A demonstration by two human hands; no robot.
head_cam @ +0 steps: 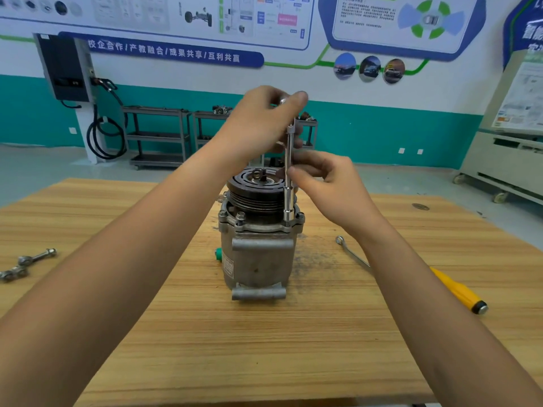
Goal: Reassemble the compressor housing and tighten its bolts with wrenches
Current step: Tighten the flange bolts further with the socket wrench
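Grip check: your left hand (pixel 261 121) is curled round the top end of the driver (pixel 288 154). Your right hand (pixel 326 186) pinches the shaft partway down between thumb and fingertips. The driver stands near upright, and its socket (pixel 288 214) sits over a bolt at the front right of the compressor (pixel 258 259) flange.

The compressor stands on end mid-bench (pixel 205 333), pulley (pixel 255 189) up. No clamp or vise in view.

Risks, by judgement:
- Long shaft, high grip. If your top hand drifts sideways, the socket tilts, rides off the bolt head and rounds it. Cannot tell whether the socket is fully seated.
- The shaft runs just beside the pulley rim, with your right fingertips close above it. A slip there would likely pinch them.
- Neither hand holds the body. Real torque could turn or tip the tall housing on the wood.
- The other flange bolts (pixel 241 215) show their heads; cannot tell if they are snug. Pulling this one down hard first could seat the cover unevenly.

Outward: a wrench (pixel 351 252) and a yellow screwdriver (pixel 458 292) lie right of the compressor, partly under your right forearm. A dropped elbow could knock them. Loose linked hardware (pixel 35 258) lies far left near the edge. A green cap (pixel 219 254) sits just beside the body's left side.
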